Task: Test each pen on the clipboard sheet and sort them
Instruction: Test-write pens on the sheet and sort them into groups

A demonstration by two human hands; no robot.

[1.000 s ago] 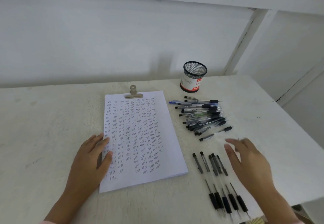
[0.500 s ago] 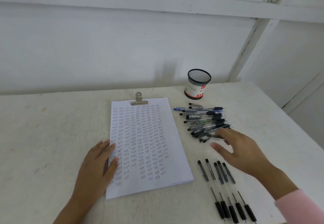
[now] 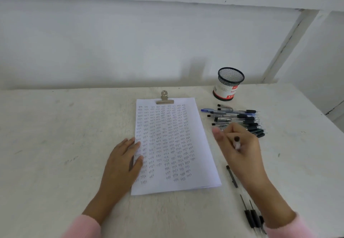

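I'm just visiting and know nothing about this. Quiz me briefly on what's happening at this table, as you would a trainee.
1. True or false: the left hand lies flat on the left edge of the sheet.
2. The right hand holds: A a pen, B scissors, C nothing.
3. Fill in: a metal ____ clamps the top edge of the sheet.
Key: 1 true; 2 A; 3 clip.
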